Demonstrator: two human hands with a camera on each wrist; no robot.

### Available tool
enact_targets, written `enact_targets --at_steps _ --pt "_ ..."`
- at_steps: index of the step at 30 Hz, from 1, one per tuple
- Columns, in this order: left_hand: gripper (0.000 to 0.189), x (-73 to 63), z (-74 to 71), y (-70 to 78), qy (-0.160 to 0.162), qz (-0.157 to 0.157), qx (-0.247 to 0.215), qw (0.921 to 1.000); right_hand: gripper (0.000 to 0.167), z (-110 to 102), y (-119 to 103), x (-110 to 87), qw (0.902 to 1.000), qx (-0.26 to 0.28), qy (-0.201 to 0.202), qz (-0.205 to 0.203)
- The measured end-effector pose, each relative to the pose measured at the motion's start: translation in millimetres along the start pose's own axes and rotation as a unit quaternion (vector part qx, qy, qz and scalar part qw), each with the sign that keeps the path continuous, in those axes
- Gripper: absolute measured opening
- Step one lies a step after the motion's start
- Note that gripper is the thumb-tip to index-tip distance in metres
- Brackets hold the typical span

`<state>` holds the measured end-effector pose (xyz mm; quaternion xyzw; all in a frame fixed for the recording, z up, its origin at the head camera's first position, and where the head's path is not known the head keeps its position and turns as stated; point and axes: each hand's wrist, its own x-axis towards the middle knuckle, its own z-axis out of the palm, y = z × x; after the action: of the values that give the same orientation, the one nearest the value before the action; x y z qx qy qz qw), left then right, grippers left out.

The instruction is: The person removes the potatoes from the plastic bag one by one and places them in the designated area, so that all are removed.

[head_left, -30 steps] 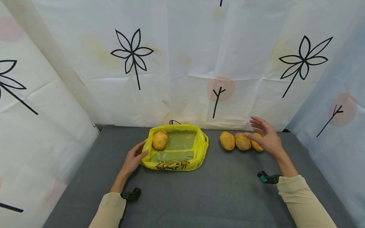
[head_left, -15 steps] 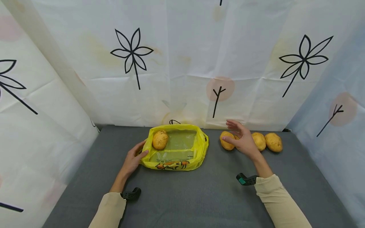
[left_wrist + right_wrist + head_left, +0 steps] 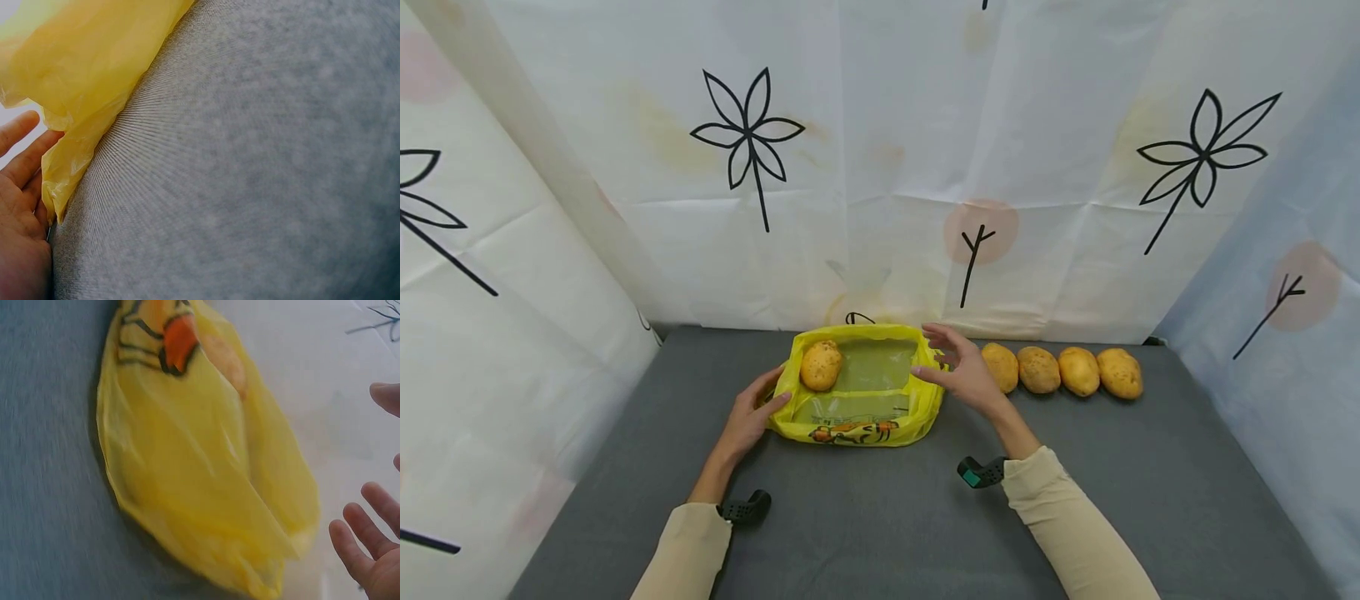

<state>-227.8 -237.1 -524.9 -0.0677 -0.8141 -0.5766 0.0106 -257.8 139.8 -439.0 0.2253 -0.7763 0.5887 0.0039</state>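
Note:
A yellow plastic bag (image 3: 850, 435) with an orange printed figure lies mouth up on the grey table, its opening spread wide. One potato (image 3: 821, 366) sits inside at the left. My left hand (image 3: 749, 418) rests against the bag's left side, thumb tip at the rim; in the left wrist view, fairly straight fingers (image 3: 28, 159) reach along the yellow plastic. Over the bag's right rim hovers my right hand (image 3: 964, 371), fingers spread and nothing in them. The right wrist view has the bag (image 3: 187, 450) beside the spread fingers of that hand.
A row of several potatoes (image 3: 1078, 372) stretches along the back right of the table (image 3: 880, 525), right of the bag. White printed cloth (image 3: 880, 167) hangs behind the table and at both sides.
My right hand has swept left, from over the right-hand potatoes, across the row, to the bag's right rim. The left hand and the bag have stayed in place.

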Motion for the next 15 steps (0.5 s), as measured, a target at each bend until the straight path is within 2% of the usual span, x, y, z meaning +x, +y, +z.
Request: enact_targets --at_steps 6,15 --pt "0.058 0.6 -0.4 -0.4 0.003 0.006 0.002 1.0000 0.069 35 2 14.8 0.9996 -0.009 -0.020 0.015" --pt "0.058 -0.3 -0.2 0.6 0.005 0.007 0.011 0.9999 0.076 87 6 33.9 0.9947 0.001 -0.048 0.090"
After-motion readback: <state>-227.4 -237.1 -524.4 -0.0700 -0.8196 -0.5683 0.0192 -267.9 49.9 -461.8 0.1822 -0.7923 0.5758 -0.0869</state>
